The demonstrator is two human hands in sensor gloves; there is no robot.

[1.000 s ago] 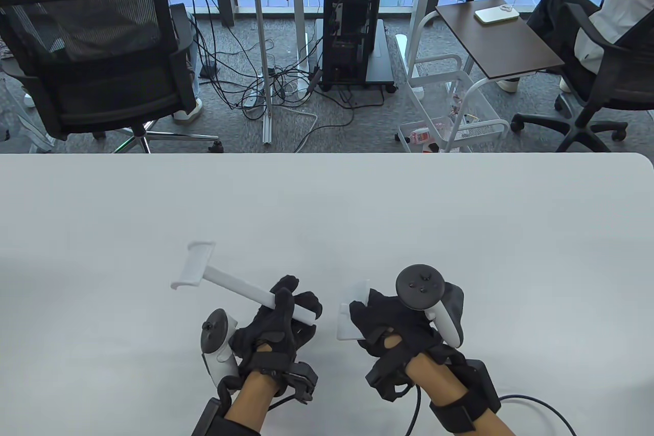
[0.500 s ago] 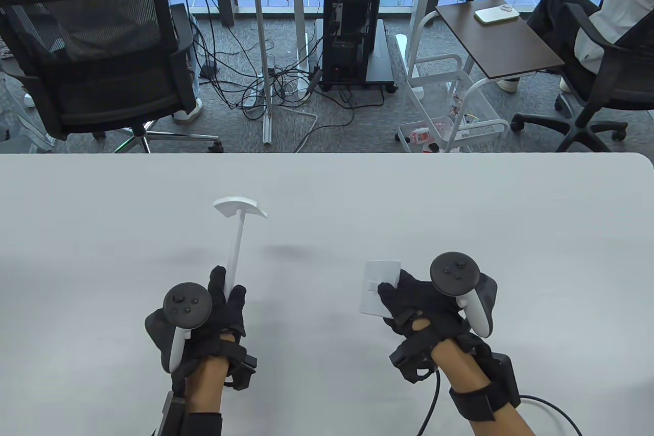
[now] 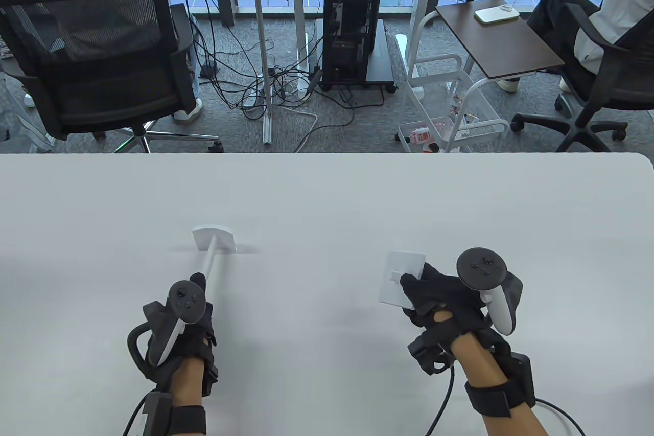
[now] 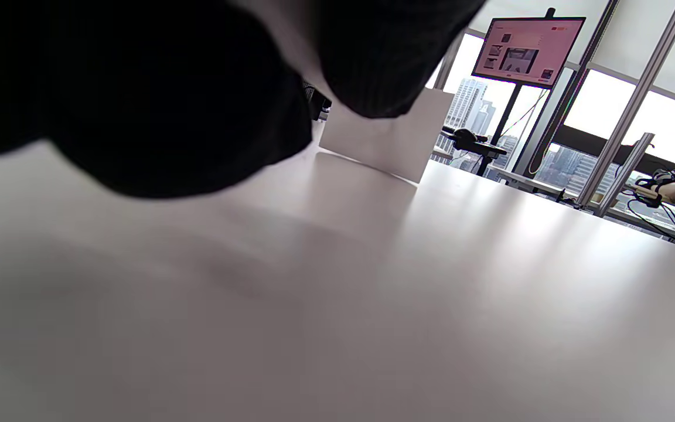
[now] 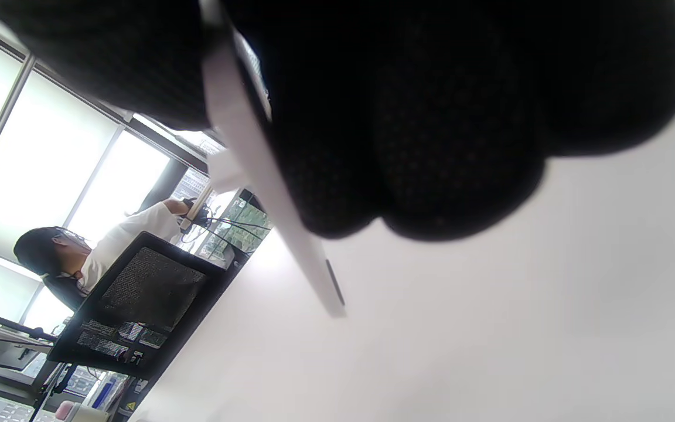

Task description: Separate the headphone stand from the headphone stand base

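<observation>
The white headphone stand [image 3: 214,252] and its flat white square base [image 3: 401,277] are apart. My left hand [image 3: 196,298] grips the stand's stem low down; its curved head [image 3: 214,238] lies at the table surface further out. The head shows as a white slab in the left wrist view [image 4: 384,138] beyond my dark fingers [image 4: 156,99]. My right hand [image 3: 434,293] holds the base by its near edge, tilted, low over the table. The right wrist view shows the base edge-on [image 5: 267,193] between my gloved fingers [image 5: 431,117].
The white table [image 3: 327,190] runs wide around both hands, its far edge at mid-frame. Beyond it are office chairs [image 3: 102,58], cables on the floor and a small white cart [image 3: 449,114]. A cable trails from my right wrist [image 3: 557,413].
My left hand has lowered the stand from held up to down with its head at the table, and drawn left. My right hand has carried the base right and further out.
</observation>
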